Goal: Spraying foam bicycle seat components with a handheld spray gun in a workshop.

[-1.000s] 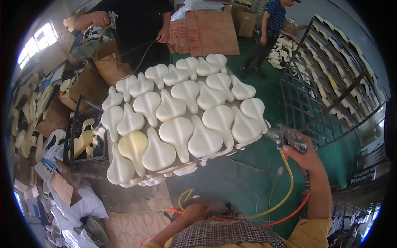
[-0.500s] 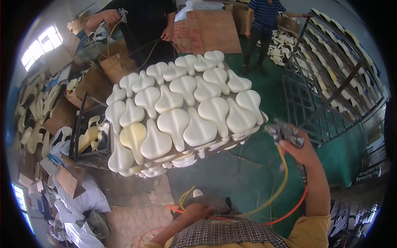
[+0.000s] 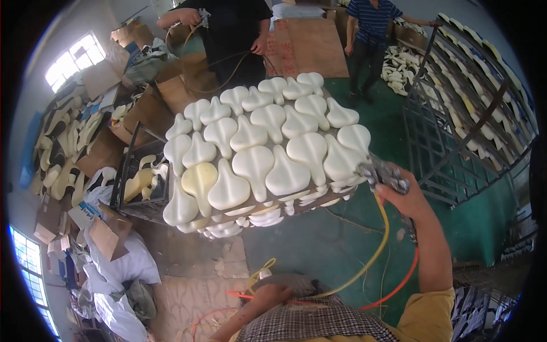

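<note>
My right hand (image 3: 405, 196) is wrapped round a metal spray gun (image 3: 383, 174). Its nozzle end points left, at the right edge of a rack covered in rows of pale bicycle saddle pads (image 3: 288, 172). One pad (image 3: 200, 181) looks yellower than the others. From the gun hang a yellow hose (image 3: 384, 236) and an orange-red hose (image 3: 409, 279), which loop back toward my waist. There my left hand (image 3: 272, 294) is closed on the hoses in front of the checked apron (image 3: 307, 322); its fingertips are partly hidden.
Across the rack a person in black (image 3: 236, 43) holds another spray gun and hose. A second person in a striped shirt (image 3: 373, 25) grips a tilted rack (image 3: 456, 131) of pads at right. Boxes (image 3: 151, 111), loose pads and white sacks (image 3: 131, 259) crowd the left.
My right hand and the spray gun have come closer to the rack's right edge. The whole view has shifted, so the rack sits further right. My left hand stays at my waist.
</note>
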`<state>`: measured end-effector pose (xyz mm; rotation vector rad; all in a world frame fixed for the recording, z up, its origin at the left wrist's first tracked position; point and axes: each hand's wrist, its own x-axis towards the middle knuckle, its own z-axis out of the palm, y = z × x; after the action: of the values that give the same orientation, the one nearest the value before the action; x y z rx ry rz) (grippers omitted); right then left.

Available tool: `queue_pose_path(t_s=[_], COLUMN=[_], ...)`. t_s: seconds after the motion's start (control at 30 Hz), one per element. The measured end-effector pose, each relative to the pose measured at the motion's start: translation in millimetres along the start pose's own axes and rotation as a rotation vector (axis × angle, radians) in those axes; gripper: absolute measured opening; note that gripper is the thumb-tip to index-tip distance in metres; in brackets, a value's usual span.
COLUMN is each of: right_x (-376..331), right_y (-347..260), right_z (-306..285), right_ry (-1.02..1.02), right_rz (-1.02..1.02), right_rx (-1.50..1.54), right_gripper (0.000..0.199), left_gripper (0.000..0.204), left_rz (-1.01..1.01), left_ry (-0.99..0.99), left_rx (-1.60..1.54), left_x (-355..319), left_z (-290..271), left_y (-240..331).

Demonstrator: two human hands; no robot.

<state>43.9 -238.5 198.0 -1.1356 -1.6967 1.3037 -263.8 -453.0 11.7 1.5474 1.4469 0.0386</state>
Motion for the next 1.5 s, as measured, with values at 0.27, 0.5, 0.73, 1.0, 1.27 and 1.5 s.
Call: queue_pose_path(t_s=[0.27, 0.5, 0.73, 1.0, 1.27, 1.5], right_x=[72, 107, 126, 114, 76, 9], right_y=[-23, -42, -39, -37, -28, -19], right_z=[34, 50, 57, 54, 44, 29], right_ry=[0.035, 0.037, 0.142, 0.13, -0.007, -0.177], right_rz=[-0.058, -0.071, -0.126, -0.09, -0.068, 0.141], right_rx=[-0.043, -0.097, -0.051, -0.039, -0.114, -0.136], right_gripper=[0.032, 0.025, 0.024, 0.019, 0.037, 0.046], left_gripper=[0.033, 0.037, 0.037, 0.041, 0.041, 0.042], left_rz=[-0.04, -0.138, -0.036, -0.099, -0.074, 0.027], left_ry=[0.022, 0.08, 0.089, 0.051, 0.0, -0.012], left_rx=[-0.049, -0.125, -0.181, -0.135, -0.129, -0.018], left_x=[-21, -23, -22, -20, -13, -17], left_z=[-29, -45, -52, -49, -27, -12], left_y=[-5, -31, -42, -36, -30, -4])
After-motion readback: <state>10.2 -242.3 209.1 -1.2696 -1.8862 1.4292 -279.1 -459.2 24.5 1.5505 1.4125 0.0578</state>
